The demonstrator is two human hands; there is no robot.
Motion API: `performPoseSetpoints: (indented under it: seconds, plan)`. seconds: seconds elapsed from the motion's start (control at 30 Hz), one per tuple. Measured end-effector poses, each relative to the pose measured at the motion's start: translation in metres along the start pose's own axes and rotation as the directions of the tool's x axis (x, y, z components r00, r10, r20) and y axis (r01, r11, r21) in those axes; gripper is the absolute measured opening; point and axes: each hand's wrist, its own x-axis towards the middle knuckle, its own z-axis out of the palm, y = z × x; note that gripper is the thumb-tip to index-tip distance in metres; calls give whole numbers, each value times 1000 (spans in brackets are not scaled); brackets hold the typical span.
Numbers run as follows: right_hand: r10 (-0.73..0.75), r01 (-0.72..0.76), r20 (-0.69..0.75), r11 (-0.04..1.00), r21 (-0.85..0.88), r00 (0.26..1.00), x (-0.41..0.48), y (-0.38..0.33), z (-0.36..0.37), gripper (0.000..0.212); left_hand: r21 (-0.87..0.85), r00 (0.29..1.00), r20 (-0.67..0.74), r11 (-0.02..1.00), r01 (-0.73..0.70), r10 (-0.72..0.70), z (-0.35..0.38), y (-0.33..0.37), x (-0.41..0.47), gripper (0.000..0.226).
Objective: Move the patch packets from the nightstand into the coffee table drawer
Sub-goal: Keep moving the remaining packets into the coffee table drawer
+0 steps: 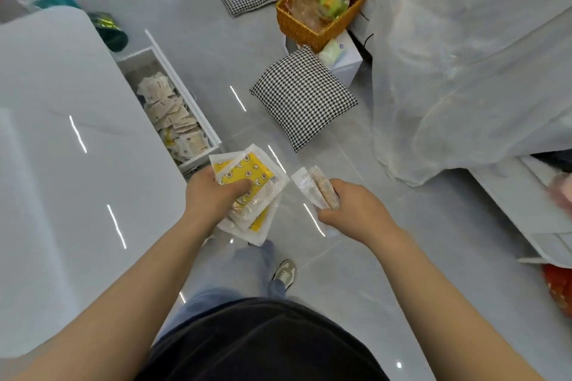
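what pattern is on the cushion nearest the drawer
Black-and-white houndstooth cushion, clearest in the head view.

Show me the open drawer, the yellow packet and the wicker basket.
open drawer [184, 90]: head view, its white front wall.
yellow packet [244, 168]: head view, its printed yellow face.
wicker basket [306, 31]: head view, its woven near wall.

No words, brands or numbers can be read anywhere. The yellow packets [247, 168] in the left hand [213, 195] bear only a pattern of stars and crescent moons. The pale packets [318, 192] in the right hand [353, 210] and the small packets [168, 114] in the drawer [188, 93] carry marks too blurred to read. A white box [348, 62] beside the wicker basket [309, 29] shows a tiny blue emblem, illegible.
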Motion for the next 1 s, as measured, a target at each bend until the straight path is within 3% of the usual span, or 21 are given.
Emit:
performPoseSetpoints:
  seconds: [0.6, 1.0]
  plan:
    - [-150, 170, 135, 974, -149, 979, 186, -89, -76, 18, -76, 977, -128, 984, 162, -171, -30, 61, 147, 29]
    - [-319, 408, 314, 871, -276, 894, 312, -152, -112, 25, -230, 899, -282, 933, 275, -335, -44, 94, 208, 22]
